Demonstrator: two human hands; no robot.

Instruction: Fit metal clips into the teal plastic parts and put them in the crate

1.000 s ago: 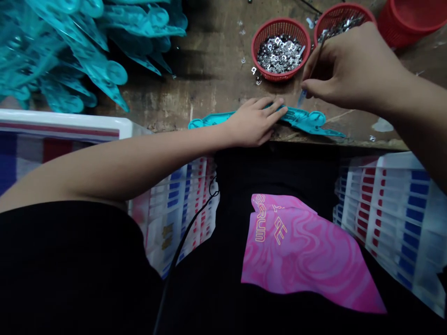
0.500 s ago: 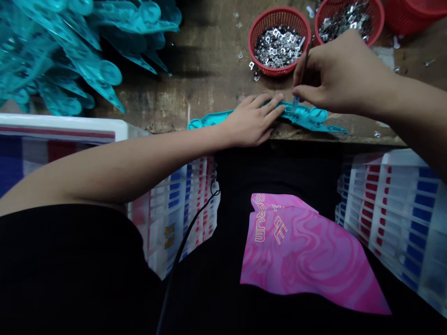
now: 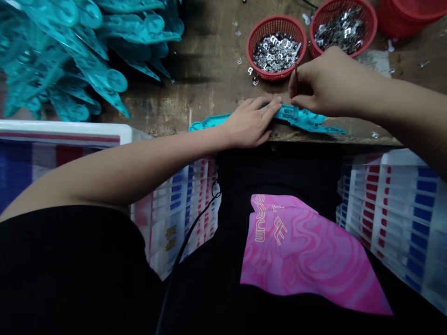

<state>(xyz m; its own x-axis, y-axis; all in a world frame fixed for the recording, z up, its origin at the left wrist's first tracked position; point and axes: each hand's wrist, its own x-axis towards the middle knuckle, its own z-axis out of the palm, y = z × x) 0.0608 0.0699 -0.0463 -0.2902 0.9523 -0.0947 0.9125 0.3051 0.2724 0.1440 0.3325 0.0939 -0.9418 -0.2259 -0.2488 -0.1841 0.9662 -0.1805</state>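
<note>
A long teal plastic piece (image 3: 310, 120) lies along the front edge of the wooden table. My left hand (image 3: 249, 122) rests flat across its middle, fingers stretched toward the right. Above the part just right of those fingers, my right hand (image 3: 323, 83) pinches a thin, rod-like tool (image 3: 295, 86), its lower end down at the teal piece. The tip and the exact contact point are too small to make out.
Red baskets of small metal parts (image 3: 249, 51) (image 3: 373, 23) stand behind my hands. A pile of teal pieces (image 3: 70, 51) covers the back left. White crates (image 3: 125, 132) (image 3: 391, 160) flank my lap. Small metal bits lie scattered on the table (image 3: 206, 88).
The view has shifted slightly. My right hand has moved a little down and left with the tool, still at the teal piece. My left hand has barely moved.
</note>
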